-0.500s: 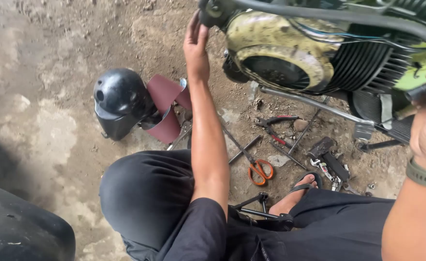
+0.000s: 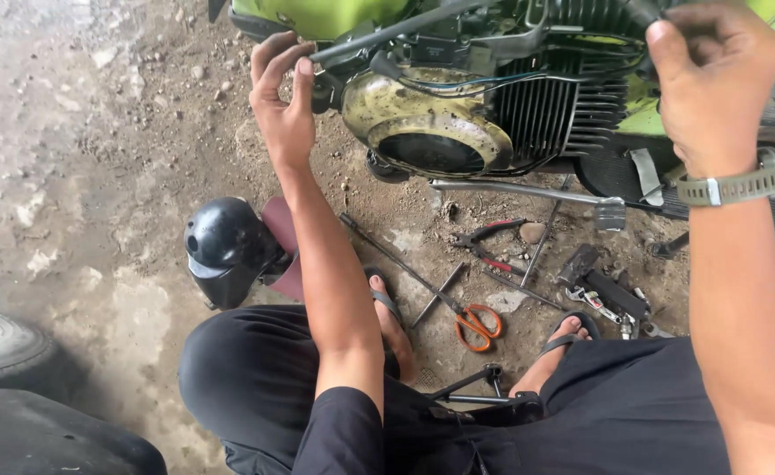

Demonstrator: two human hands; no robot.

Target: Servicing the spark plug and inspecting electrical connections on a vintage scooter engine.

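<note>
I squat on dirt ground before a motorcycle engine (image 2: pixel 440 114) with a worn yellowish side cover and black cooling fins. My left hand (image 2: pixel 282 101) is raised at the engine's left. Its fingers are spread, and the thumb rests against the end of a black cable (image 2: pixel 387 33) that runs up to the right. My right hand (image 2: pixel 713 79), with an olive-banded watch on its wrist, is at the top right. Its fingers are curled shut on the cable's other end by the fins.
A black helmet (image 2: pixel 225 246) lies on the ground left of my knee. Orange-handled scissors (image 2: pixel 477 325), red-handled pliers (image 2: pixel 493 251) and several small tools (image 2: pixel 607 295) are scattered under the engine. A metal lever (image 2: pixel 528 189) sticks out low. A tyre (image 2: pixel 9 352) sits lower left.
My right hand has risen and closed on the cable at the top right. The left hand stays at the cable's left end. The view has shifted, so the engine looks closer.
</note>
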